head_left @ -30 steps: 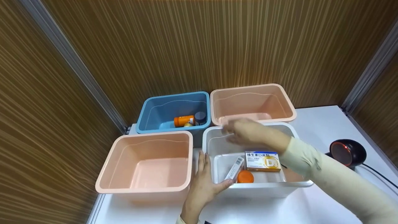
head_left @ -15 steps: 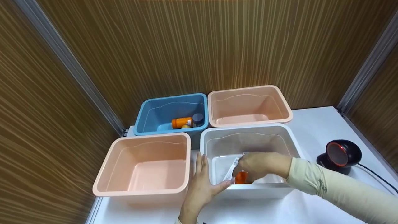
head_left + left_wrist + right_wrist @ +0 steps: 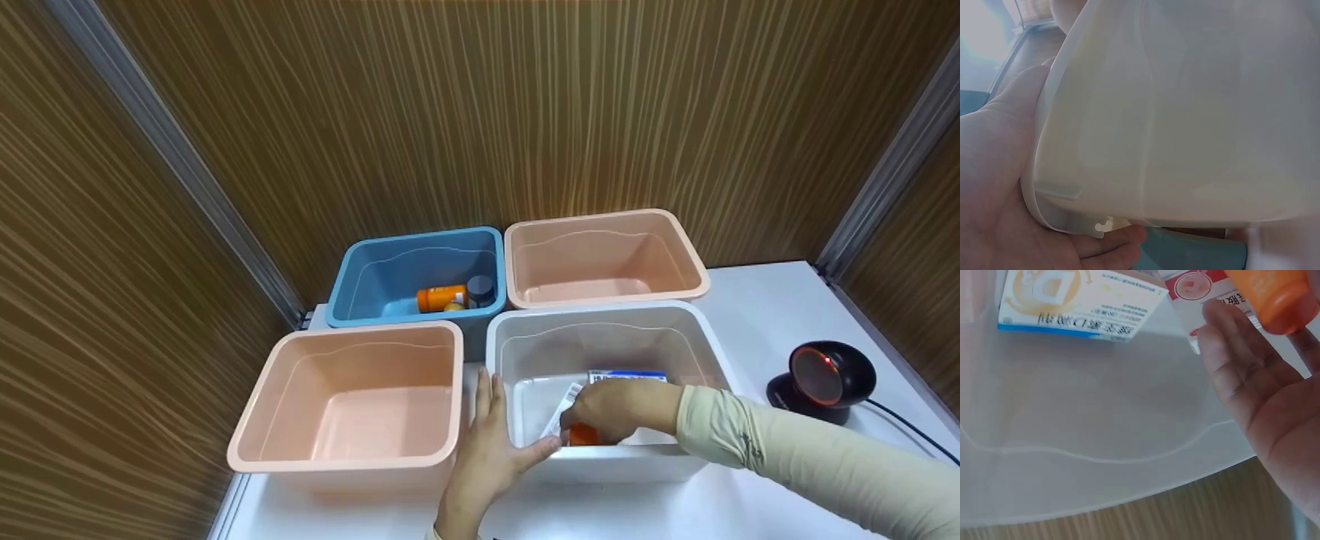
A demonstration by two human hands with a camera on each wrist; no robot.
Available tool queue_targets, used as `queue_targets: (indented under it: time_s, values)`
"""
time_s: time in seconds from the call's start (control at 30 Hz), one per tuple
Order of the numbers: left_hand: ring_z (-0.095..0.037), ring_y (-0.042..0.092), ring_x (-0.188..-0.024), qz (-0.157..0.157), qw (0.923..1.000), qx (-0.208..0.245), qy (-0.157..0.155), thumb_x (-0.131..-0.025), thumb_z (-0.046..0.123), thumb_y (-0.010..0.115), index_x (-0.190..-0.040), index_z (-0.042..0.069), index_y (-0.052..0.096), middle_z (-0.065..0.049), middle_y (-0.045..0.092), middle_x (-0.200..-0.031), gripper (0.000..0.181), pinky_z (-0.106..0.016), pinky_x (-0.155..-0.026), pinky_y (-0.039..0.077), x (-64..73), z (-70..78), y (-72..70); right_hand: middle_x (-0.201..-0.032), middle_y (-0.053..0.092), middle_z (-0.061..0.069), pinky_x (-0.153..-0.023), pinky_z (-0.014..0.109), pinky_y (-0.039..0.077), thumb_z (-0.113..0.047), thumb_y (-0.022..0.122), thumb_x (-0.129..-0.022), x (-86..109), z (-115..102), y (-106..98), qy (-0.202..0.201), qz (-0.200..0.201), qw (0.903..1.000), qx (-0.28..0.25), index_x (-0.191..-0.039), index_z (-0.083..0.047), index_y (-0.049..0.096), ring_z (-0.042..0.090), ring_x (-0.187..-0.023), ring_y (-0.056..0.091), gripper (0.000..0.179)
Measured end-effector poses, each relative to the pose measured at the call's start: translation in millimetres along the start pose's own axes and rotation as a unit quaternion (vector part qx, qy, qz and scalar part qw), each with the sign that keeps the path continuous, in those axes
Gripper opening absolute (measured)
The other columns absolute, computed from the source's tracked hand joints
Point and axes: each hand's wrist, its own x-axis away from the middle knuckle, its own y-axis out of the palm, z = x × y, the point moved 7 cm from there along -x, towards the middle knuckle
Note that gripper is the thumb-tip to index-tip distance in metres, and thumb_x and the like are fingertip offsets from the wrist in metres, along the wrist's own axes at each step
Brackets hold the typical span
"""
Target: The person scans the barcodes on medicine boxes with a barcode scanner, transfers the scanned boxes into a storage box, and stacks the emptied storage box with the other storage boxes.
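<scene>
In the head view my left hand [image 3: 486, 454] rests against the front left corner of the white bin [image 3: 611, 464], thumb along the front rim and straight fingers along the left side. My right hand [image 3: 619, 409] reaches down into this bin and holds an orange bottle [image 3: 582, 435], most of it covered by the hand. In the right wrist view, the orange bottle [image 3: 1278, 298] shows between thumb and fingers. Beside it stands a slim white and red box [image 3: 561, 409]. Behind the hand is a vitamin D box [image 3: 1081, 304], white with a blue edge, partly hidden in the head view.
A pink bin [image 3: 349, 463] stands left, a second pink bin [image 3: 607, 295] behind. The blue bin [image 3: 420, 238] at back left contains an orange bottle [image 3: 441, 298] and a dark-lidded jar [image 3: 480, 289]. A black corded device [image 3: 829, 379] sits right, before wood-grain walls [image 3: 480, 112].
My right hand has come down from above the white bin's back rim into the bin, onto the orange bottle. My left hand has stayed at the corner.
</scene>
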Motion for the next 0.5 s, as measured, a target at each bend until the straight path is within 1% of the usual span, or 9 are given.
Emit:
queue_targets:
  time_s: [0.13,0.2,0.27,0.3,0.4,0.5]
  values:
    - [-0.040,0.023,-0.147,0.003,1.0000,0.003,0.008,-0.072,0.076,0.074,-0.160,0.001,0.021,-0.012,0.001,-0.169,0.127,-0.055,-0.112,0.033,0.1,-0.3,-0.6,-0.087,0.060,-0.004,-0.082,0.034,0.055,-0.019,0.086,-0.080,-3.8,7.8,2.5,0.014,0.002,0.9999,-0.010,-0.118,-0.019,0.068,0.014,-0.077,0.052,0.042]
    - [-0.040,0.024,-0.147,0.003,1.0000,0.001,0.003,-0.072,0.076,0.073,-0.160,0.001,0.021,-0.012,0.001,-0.169,0.127,-0.055,-0.111,0.034,-0.1,-0.9,-0.6,-0.087,0.060,-0.003,-0.080,0.034,0.055,-0.018,0.087,-0.079,-4.2,10.8,2.3,0.022,0.006,0.9995,-0.022,-0.115,-0.017,0.068,0.014,-0.076,0.053,0.041]
    - [-0.041,0.026,-0.146,-0.002,1.0000,0.002,-0.008,-0.072,0.077,0.073,-0.160,0.003,0.021,-0.012,0.000,-0.169,0.127,-0.057,-0.111,0.034,-0.6,-2.0,-0.1,-0.085,0.061,-0.005,-0.079,0.033,0.055,-0.017,0.086,-0.080,-3.8,13.1,-0.5,0.026,0.017,0.9990,-0.034,-0.113,-0.016,0.069,0.014,-0.075,0.053,0.038]
    - [-0.041,0.027,-0.146,-0.005,0.9999,0.002,-0.013,-0.071,0.077,0.073,-0.161,0.004,0.021,-0.011,0.000,-0.169,0.127,-0.057,-0.111,0.033,-0.9,-2.5,0.4,-0.083,0.061,-0.006,-0.078,0.032,0.055,-0.017,0.086,-0.080,-3.0,14.5,-3.1,0.026,0.024,0.9988,-0.034,-0.113,-0.016,0.070,0.014,-0.074,0.054,0.036]
    - [-0.042,0.028,-0.145,-0.014,0.9996,0.006,-0.023,-0.071,0.077,0.073,-0.161,0.006,0.020,-0.009,-0.002,-0.169,0.127,-0.058,-0.110,0.033,-1.4,-2.7,1.2,-0.084,0.062,-0.007,-0.078,0.033,0.056,-0.015,0.085,-0.081,3.1,21.8,-14.1,0.037,0.048,0.9967,-0.054,-0.115,-0.016,0.070,0.014,-0.074,0.055,0.037]
    - [-0.043,0.028,-0.145,-0.014,0.9997,0.005,-0.022,-0.070,0.078,0.073,-0.161,0.006,0.020,-0.009,-0.002,-0.169,0.128,-0.058,-0.110,0.033,-1.6,-1.9,0.5,-0.090,0.060,-0.005,-0.079,0.035,0.056,-0.013,0.083,-0.080,12.7,31.4,-27.5,0.047,0.067,0.9913,-0.103,-0.117,-0.014,0.066,0.016,-0.078,0.056,0.041]
